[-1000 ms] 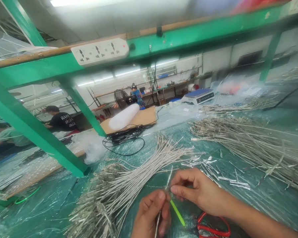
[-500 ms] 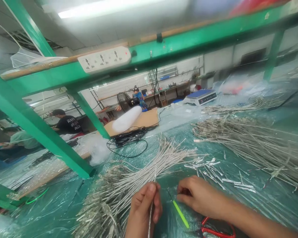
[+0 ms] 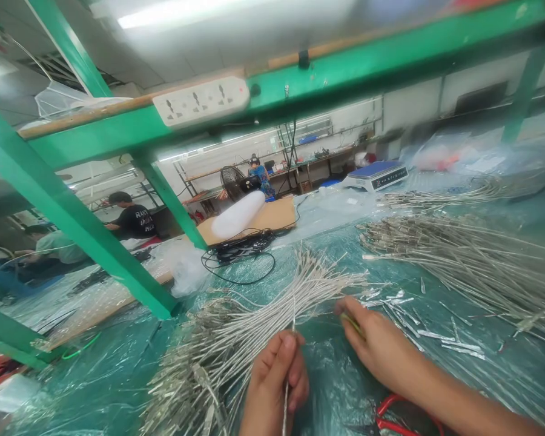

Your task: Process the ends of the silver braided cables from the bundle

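Note:
My left hand (image 3: 275,384) is closed in a pinch round one thin silver cable (image 3: 285,404), which stands upright through the fingers, its tip showing above the thumb. Beside it lies a fanned bundle of silver cables (image 3: 236,339) on the green plastic-covered bench (image 3: 118,387). My right hand (image 3: 375,342) is closed round a thin yellow-green stick (image 3: 352,323), of which only a short end shows near the fingertips. It reaches forward toward short silver offcuts (image 3: 418,315) scattered on the bench.
Red-handled scissors (image 3: 397,418) lie under my right forearm. A large heap of silver cables (image 3: 472,260) fills the right. A black cord (image 3: 240,254), white roll (image 3: 238,215) and scale (image 3: 376,174) lie further back. Green frame struts (image 3: 86,242) cross left. People work at far benches.
My right hand has moved away from the left hand, forward toward the offcuts, with the yellow-green stick now mostly hidden in it. The left hand keeps the cable upright.

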The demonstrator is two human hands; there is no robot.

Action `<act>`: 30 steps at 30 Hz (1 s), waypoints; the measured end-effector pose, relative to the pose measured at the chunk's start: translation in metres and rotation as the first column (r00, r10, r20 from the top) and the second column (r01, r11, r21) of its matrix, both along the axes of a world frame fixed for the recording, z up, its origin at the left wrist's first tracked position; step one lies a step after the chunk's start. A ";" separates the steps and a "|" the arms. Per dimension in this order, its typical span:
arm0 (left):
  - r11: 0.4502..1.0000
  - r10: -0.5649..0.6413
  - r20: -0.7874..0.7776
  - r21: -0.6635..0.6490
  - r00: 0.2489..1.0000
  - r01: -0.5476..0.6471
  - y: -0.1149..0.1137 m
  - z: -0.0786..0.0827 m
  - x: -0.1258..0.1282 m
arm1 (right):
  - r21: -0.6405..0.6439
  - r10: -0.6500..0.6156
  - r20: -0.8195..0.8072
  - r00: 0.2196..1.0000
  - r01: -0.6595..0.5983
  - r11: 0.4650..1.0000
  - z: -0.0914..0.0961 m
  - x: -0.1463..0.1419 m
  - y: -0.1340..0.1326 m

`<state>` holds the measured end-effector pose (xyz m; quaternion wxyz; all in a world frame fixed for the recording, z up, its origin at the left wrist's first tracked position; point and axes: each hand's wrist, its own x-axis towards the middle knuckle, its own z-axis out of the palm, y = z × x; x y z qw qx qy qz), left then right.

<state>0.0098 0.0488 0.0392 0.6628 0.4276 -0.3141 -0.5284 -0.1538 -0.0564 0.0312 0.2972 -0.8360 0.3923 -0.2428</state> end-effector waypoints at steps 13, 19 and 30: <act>0.998 0.008 0.082 0.065 0.997 -0.014 0.002 0.002 -0.003 | 0.059 0.046 0.712 0.701 -0.125 0.990 0.026 -0.022 0.029; 0.996 0.018 0.163 0.080 0.986 -0.031 0.004 0.002 -0.005 | 0.074 0.206 0.655 0.727 -0.333 0.940 0.034 -0.014 0.030; 0.994 0.016 0.281 0.099 0.959 -0.046 0.006 -0.001 -0.008 | 0.311 0.090 0.715 0.693 -0.431 0.847 0.037 -0.007 0.031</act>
